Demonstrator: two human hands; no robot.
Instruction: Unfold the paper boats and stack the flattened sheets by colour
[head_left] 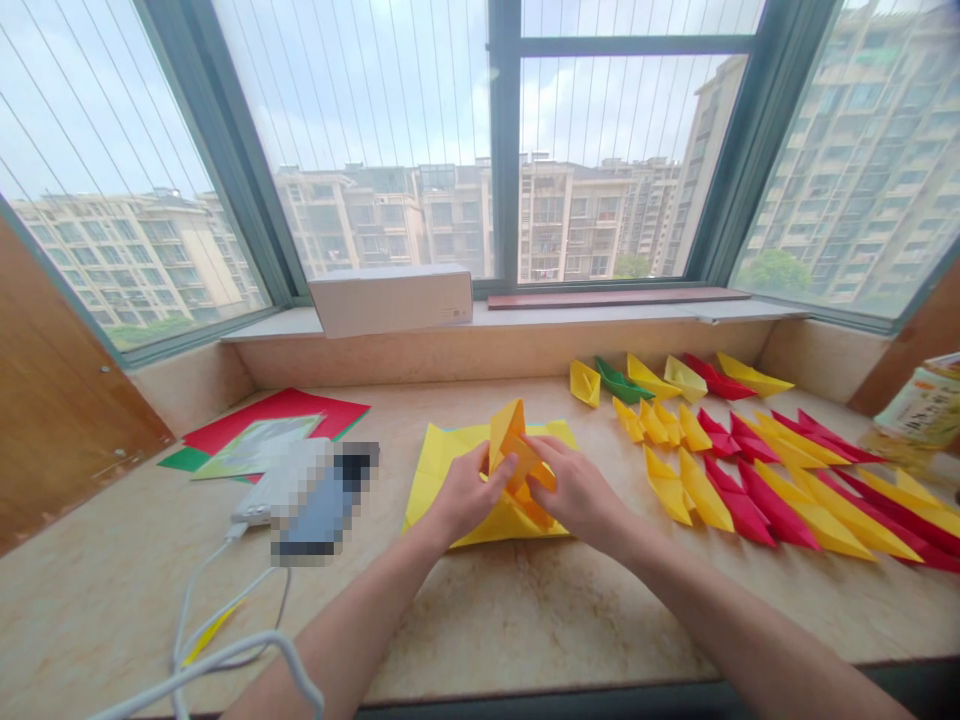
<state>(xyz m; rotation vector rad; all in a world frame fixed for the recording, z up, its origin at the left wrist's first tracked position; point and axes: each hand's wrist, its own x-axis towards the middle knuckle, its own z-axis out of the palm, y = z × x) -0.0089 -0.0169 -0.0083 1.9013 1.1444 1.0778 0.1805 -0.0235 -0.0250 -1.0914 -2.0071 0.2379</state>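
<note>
Between my two hands stands a piece of folded orange-yellow paper (508, 425), its pointed top rising above my fingers. My left hand (472, 487) pinches it along the left side, thumb toward me. On the right side my right hand (571, 482) grips it with thumb and fingers. The paper is partly opened, with a hollow facing me; its lower part is partly hidden by my fingers. Beneath it lie creased yellow paper sheets (431, 485) flat on the stone sill.
Several folded paper boats (675, 490) in yellow, red and green stand in rows at right. Left are red paper (277, 415), a white power bank (289, 475), a pixelated phone-like device (322, 510) and white cables (225, 655). A white box (390, 302) sits by the window.
</note>
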